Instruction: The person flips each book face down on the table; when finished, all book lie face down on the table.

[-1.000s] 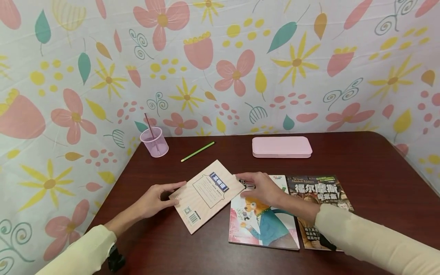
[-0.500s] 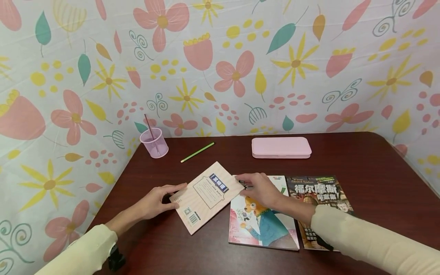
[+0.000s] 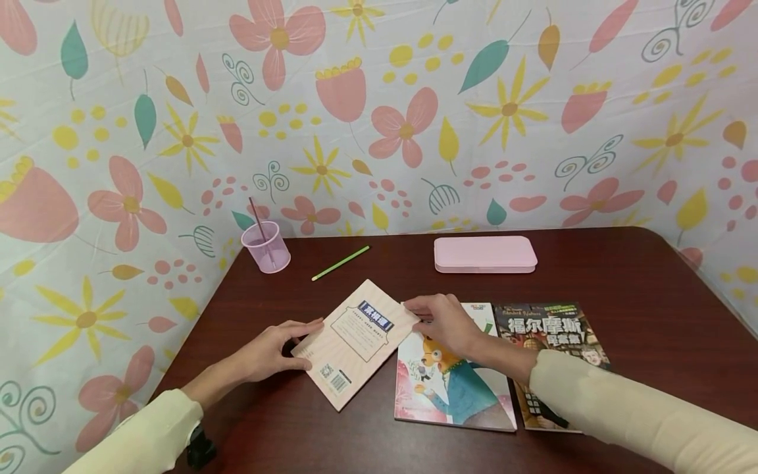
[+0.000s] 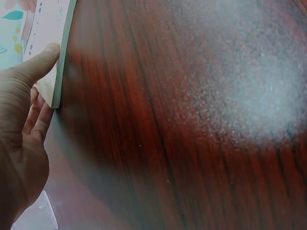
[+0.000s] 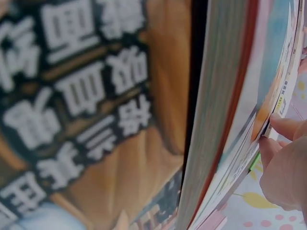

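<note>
Thumbs and fingers barely parted, a person's left hand point(image 3: 268, 351) and right hand point(image 3: 454, 327) pinch opposite corners of a cream, rectangular paperback book point(image 3: 354, 349). Between them, its long axis slants rightward toward the dark-red, wood-grained table's point(image 3: 645, 289) far edge.

Head cam sits back and up high, looking forward and down across the table point(image 3: 657, 316) to the floral cloth point(image 3: 403, 79). Left wrist cam's in close, past the left hand point(image 4: 24, 148) onto tabletop; it shares the beige book point(image 3: 355, 345) with head. Right wrist cam's nearly against the dark book point(image 5: 86, 96), also in head view.
</note>
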Tool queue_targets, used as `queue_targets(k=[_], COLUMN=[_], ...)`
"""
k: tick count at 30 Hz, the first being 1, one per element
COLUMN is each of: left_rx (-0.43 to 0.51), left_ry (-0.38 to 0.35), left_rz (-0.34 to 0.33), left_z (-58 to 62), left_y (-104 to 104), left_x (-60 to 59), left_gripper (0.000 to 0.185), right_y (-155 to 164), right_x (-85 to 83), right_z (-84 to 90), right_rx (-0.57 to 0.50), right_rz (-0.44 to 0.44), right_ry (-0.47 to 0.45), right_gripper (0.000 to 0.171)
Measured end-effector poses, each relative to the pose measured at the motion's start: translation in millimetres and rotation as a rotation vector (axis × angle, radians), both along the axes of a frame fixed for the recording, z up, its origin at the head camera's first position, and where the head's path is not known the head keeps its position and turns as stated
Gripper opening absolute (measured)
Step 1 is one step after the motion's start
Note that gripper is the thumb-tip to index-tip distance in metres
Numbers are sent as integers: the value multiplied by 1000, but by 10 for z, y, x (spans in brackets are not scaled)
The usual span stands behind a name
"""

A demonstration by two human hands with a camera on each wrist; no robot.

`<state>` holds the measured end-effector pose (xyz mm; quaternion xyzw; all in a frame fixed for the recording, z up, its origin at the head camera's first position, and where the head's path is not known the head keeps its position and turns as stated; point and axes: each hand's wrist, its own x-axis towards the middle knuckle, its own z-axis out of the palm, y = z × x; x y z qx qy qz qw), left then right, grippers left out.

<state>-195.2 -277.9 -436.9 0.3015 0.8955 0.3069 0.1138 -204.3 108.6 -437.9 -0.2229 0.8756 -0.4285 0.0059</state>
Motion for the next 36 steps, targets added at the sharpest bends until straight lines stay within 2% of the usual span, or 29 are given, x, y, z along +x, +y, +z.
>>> queue_targets(k=[6,20,27,36], left_rx=[-16,-89,-99,-95], left_ry=[-17,32,61,120], left_rz=[-4,-39,-43,-21], left_z=[9,12,9,-42], left_y=[3,-2,2,-6], left_x=[28,104,163,239], left_gripper=[82,93,95,95], right_y=[-45,-168,-220,-218], right_x=[-48,-235,-326,-521], right_z=[28,72,107,111], right_rx=[22,135,166,132], right_rz=[-22,-26,10,41], right_ry=[-30,80,123,-2], right_gripper=[41,31,29,28])
